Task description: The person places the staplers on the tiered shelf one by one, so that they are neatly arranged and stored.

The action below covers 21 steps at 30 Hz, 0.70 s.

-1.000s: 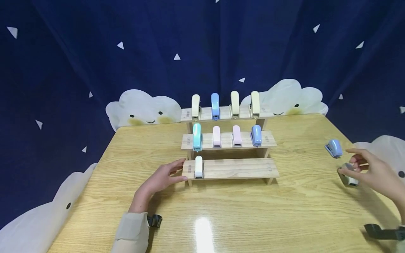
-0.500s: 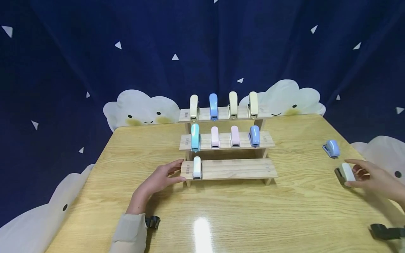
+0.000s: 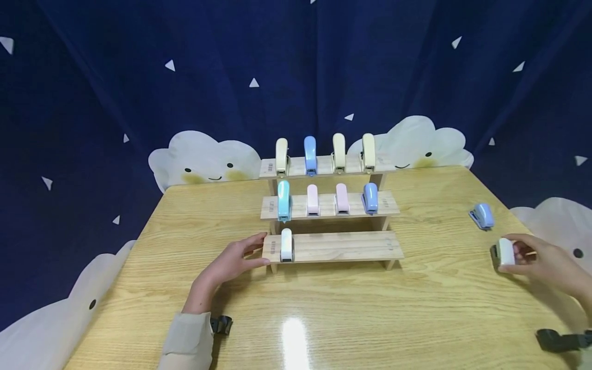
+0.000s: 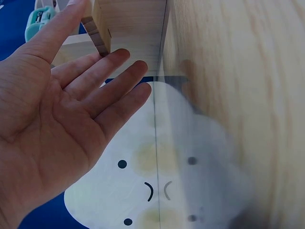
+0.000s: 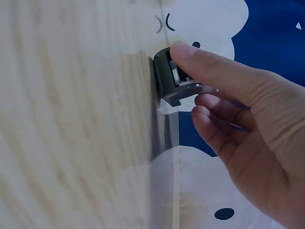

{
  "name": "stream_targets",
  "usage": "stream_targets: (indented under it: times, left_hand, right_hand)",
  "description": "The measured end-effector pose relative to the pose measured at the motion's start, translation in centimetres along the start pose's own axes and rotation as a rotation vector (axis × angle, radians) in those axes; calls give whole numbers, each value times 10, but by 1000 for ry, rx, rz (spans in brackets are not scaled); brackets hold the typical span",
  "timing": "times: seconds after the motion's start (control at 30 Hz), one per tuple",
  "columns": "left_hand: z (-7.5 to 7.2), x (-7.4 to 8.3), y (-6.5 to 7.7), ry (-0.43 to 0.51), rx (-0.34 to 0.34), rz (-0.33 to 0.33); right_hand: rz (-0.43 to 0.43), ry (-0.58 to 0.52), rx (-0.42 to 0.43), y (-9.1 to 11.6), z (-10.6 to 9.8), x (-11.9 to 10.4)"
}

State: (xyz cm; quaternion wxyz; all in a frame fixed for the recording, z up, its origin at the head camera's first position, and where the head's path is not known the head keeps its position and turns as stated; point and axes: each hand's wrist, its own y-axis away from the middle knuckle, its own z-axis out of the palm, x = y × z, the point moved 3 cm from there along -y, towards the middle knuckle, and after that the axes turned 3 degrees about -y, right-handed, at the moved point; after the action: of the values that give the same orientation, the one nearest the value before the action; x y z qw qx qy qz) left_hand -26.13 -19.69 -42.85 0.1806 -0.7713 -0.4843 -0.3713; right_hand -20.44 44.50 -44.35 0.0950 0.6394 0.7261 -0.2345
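Observation:
My left hand [image 3: 231, 263] lies at the left end of a three-step wooden rack [image 3: 347, 247], thumb by the front corner and index finger by the back one. In the left wrist view that hand's fingers are extended, with the thumb on the rack's board [image 4: 97, 36]. At the table's right side, my right hand [image 3: 550, 262] pinches a white stapler [image 3: 507, 252] with a dark grey base between thumb and fingers. The right wrist view shows the stapler [image 5: 164, 71] close to the tabletop, its far side hidden by the thumb. One white stapler [image 3: 287, 245] stands on the bottom step's left end.
A blue stapler [image 3: 482, 216] lies on the table [image 3: 370, 318], just behind my right hand. A turquoise stapler [image 3: 284, 200], two pink ones and a blue one stand on the middle step. Cream staplers [image 3: 339, 153] and a blue one line the top step. A dark blue curtain [image 3: 231, 41] hangs behind.
The right hand has closed its thumb and fingers on the white-and-grey stapler and turned it, so its white top now faces the camera. The left hand has stayed at the rack's end.

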Motion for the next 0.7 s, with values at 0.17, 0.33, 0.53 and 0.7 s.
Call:
stream_targets:
  times: [0.17,0.33,0.53,0.7]
  left_hand:
    - [0,-1,0,-2,-3,6]
    - [0,0,0,1,-2,5]
    - [0,-1,0,-4,-4,10]
    - [0,-1,0,-3,-6,17]
  right_hand:
    - [-20,-14,24,0,1,-8]
    - [-29,-34,51,-7,4,-21]
    - [-50,-94,60,-18,9,-45]
    - [-135,-137,76,-25,13,-69]
